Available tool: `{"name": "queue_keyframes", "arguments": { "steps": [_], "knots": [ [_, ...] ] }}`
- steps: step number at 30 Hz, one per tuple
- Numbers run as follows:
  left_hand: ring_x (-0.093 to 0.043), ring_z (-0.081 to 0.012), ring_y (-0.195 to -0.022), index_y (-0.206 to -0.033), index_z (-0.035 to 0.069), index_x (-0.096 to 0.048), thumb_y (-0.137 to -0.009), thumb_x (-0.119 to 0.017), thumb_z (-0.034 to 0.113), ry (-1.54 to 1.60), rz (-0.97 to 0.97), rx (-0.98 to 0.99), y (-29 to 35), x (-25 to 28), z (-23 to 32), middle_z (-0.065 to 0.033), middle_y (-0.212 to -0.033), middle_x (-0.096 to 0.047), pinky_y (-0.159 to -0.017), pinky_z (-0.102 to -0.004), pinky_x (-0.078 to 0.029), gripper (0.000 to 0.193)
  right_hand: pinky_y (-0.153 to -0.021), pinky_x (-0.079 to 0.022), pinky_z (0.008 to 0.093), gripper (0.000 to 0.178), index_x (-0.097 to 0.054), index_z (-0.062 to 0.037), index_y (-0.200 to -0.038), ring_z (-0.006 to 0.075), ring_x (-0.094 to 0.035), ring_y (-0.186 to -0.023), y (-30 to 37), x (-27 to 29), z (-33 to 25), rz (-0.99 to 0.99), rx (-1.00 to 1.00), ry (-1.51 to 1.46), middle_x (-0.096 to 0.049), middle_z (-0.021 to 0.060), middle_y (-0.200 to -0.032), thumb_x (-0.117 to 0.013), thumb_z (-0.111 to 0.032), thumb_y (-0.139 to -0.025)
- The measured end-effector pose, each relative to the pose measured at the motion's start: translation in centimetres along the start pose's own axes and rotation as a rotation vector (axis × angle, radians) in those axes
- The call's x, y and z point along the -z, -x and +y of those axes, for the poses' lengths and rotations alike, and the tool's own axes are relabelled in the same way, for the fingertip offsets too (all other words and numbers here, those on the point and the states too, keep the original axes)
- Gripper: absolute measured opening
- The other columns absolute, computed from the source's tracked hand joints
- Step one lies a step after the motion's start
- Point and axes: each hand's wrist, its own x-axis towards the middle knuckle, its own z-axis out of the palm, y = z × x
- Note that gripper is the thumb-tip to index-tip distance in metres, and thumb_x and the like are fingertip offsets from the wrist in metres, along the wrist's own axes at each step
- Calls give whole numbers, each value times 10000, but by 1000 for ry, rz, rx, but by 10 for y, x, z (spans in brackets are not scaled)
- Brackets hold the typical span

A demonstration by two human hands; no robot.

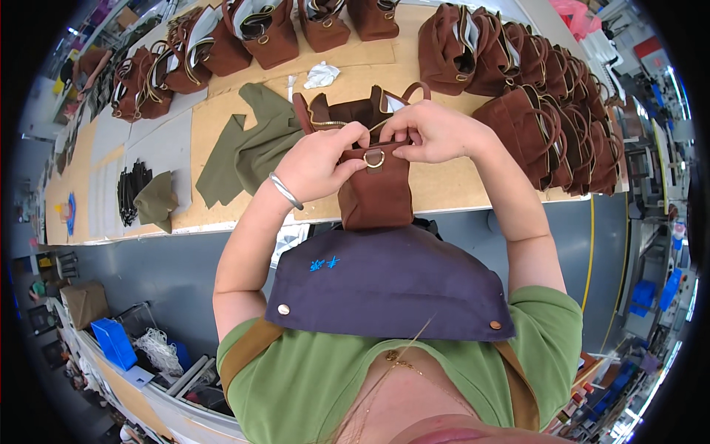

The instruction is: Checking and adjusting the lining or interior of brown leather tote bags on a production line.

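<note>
A brown handbag [376,194] stands at the table's near edge, its end with a gold ring [374,157] turned toward me. Its zipped top gapes, showing dark lining and a bit of white inside. My left hand [319,159] pinches the bag's upper edge left of the ring, thumb outside and fingers over the rim. On the other side of the ring, my right hand [436,133] grips the same edge with bent fingers. Both hands are closed on the bag. The fingertips inside the rim are partly hidden.
Olive-green cloth [259,140] lies left of the bag, with crumpled white paper [322,75] beyond it. Several finished-looking brown bags [268,41] line the far side, and more crowd the right [518,133]. Black strips [133,191] and a folded olive piece [156,201] lie at left.
</note>
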Motion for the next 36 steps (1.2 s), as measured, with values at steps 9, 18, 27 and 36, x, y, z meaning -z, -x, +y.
{"name": "queue_keyframes", "arguments": {
  "steps": [9,18,27,36],
  "knots": [
    [-511,-198,-586,-1033,56,-577,-833,-601,-13,86,-87,-35,-7,2,1,-68,-694,-543,-566,-330,-408,213,-602,-493,326,213,-709,-56,-964,171,-627,-640,-20,11,3,-224,-151,-43,-676,66,-710,-619,-209,-847],
    [-598,-280,-834,-1010,32,-576,-852,-558,-40,150,-148,-132,-10,-2,-2,-114,-915,-602,-745,-361,-474,175,-528,-450,310,129,-710,-73,-843,127,-583,-565,-30,15,-2,-303,-39,55,-608,22,-601,-640,-180,-826],
    [-444,-62,-601,-1033,12,-586,-887,-569,-11,255,-128,139,-6,4,-6,7,-708,-514,-552,-239,-373,149,-567,-435,338,163,-706,-106,-897,189,-571,-593,-25,11,2,-154,-73,114,-620,55,-642,-594,-197,-821],
    [-575,-247,-591,-992,33,-614,-855,-594,86,180,-44,136,-9,5,-10,-99,-662,-592,-585,-353,-435,148,-618,-457,332,228,-711,-123,-985,173,-593,-663,-22,13,4,-231,-87,30,-663,48,-723,-605,-255,-834]
  ]
}}
